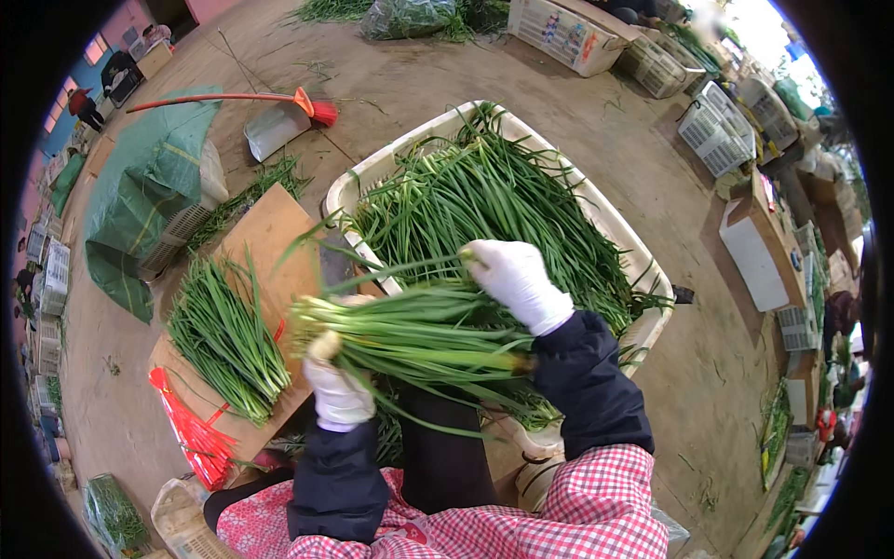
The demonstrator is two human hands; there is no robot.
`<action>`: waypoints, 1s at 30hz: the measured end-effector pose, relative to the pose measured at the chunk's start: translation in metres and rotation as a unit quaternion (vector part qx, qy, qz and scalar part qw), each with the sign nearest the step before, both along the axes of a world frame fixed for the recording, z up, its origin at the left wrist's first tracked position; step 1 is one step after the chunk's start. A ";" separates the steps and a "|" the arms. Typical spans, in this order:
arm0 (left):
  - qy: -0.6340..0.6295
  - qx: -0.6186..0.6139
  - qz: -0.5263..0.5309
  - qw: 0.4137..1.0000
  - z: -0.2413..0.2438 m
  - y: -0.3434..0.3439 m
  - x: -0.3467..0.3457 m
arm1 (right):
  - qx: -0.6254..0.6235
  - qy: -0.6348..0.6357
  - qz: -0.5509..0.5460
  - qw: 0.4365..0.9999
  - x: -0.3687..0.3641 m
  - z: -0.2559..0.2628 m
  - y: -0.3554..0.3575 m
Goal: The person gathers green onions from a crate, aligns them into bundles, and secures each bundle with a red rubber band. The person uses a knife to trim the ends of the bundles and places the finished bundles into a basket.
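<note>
My left hand (336, 391), in a white glove, grips a bunch of Chinese chives (412, 332) near its pale stem ends. The leaves stretch right across my lap. My right hand (518, 279), also gloved in white, pinches a chive leaf (412, 269) above the bunch. Beneath and beyond that hand, a white plastic crate (618, 223) holds a heap of loose chives (482, 195). To my left, a second bunch of chives (227, 335) lies on a brown board (272, 230), across a red strip (218, 414). Red plastic ties (192, 430) fan out at the board's near edge.
A red-handled broom (216, 98) and a metal dustpan (277, 129) lie beyond the board. At left, a green tarp (150, 189) covers a crate. Loose chives (258, 185) litter the concrete floor. More crates (719, 133) line the right side, and people work farther off.
</note>
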State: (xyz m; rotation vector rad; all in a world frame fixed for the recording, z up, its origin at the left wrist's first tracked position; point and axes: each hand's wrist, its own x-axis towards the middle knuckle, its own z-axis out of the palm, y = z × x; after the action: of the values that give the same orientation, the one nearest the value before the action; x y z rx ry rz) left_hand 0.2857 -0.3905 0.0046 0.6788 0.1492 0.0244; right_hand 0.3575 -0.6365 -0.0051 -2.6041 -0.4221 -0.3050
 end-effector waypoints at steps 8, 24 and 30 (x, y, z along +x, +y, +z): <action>-0.003 0.048 0.248 0.968 -0.002 0.140 0.026 | -0.088 -0.069 -0.226 0.968 -0.021 -0.027 -0.140; -0.180 -0.007 0.206 0.962 0.045 0.169 0.009 | 0.480 0.459 0.297 0.686 -0.205 0.060 0.187; -0.232 -0.026 0.133 0.963 0.078 0.141 -0.038 | 0.832 0.379 0.149 0.376 -0.180 0.047 0.265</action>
State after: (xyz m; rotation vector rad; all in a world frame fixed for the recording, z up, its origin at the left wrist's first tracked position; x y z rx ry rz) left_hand 0.2480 -0.2495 0.0822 0.5798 -0.2121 0.4330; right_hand 0.1773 -0.3718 0.0419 -0.3584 -0.0325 0.4587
